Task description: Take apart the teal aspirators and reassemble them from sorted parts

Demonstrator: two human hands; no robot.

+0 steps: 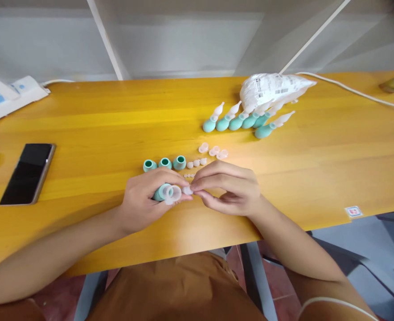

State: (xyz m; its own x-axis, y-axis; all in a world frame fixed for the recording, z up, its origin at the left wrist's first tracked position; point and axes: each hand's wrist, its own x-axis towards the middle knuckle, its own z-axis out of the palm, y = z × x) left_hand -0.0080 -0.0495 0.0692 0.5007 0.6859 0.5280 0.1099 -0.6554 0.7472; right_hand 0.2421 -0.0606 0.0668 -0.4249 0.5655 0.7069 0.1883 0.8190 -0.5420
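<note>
My left hand [145, 196] is closed around a teal squeeze bulb [159, 192] with a translucent cup-shaped piece [173, 193] at its mouth. Between the fingertips of both hands is a small whitish translucent part [187, 190]. My right hand [228, 187] pinches that part; its exact shape is partly hidden. Just beyond my hands, open teal bulbs [165, 163] stand in a row. Beside them lie small whitish caps [196, 163], a line of tiny white beads [189, 175] and clear cup-shaped pieces [215, 150].
Several teal bulbs with pale pointed tips [222, 123] stand farther back, before a white plastic bag [270, 87]. A phone [27, 174] lies at left, near a power strip [13, 98]. A white cable [357, 89] runs along the back right of the wooden table [100, 116].
</note>
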